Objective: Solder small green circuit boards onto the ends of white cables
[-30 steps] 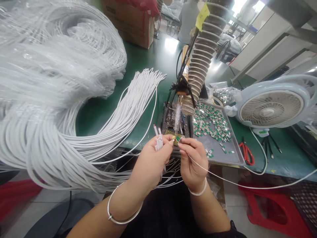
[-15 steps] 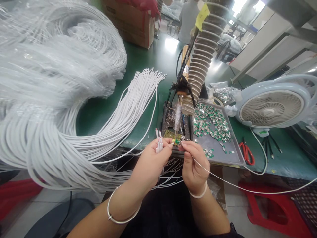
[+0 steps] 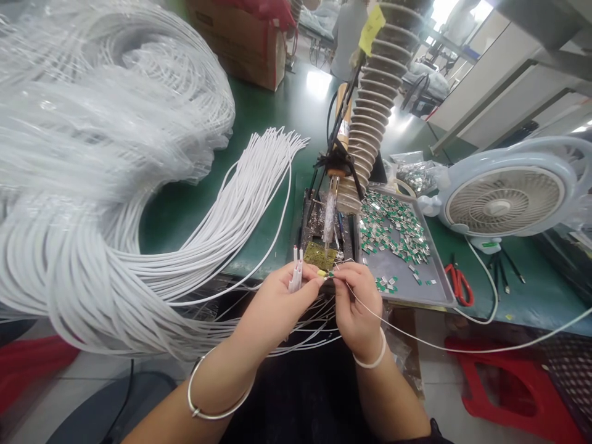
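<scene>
Head view: the left hand (image 3: 275,311) is closed around a small bunch of white cable ends (image 3: 296,277) standing upright, its fingertips (image 3: 314,279) reaching toward a tiny green part (image 3: 329,275). The right hand (image 3: 356,308) makes a narrow pinch on a thin white wire (image 3: 407,330) right at that part, and the two hands almost touch. All this sits just in front of an olive pad (image 3: 319,256) under the tip of what looks like a soldering iron (image 3: 330,222), at the edge of the green desk (image 3: 263,154). A tight pinch near the wire's end, with both hands braced close together, seems best for steady work. Beside them, a metal tray (image 3: 441,277) holds scattered green-and-silver parts (image 3: 393,228).
</scene>
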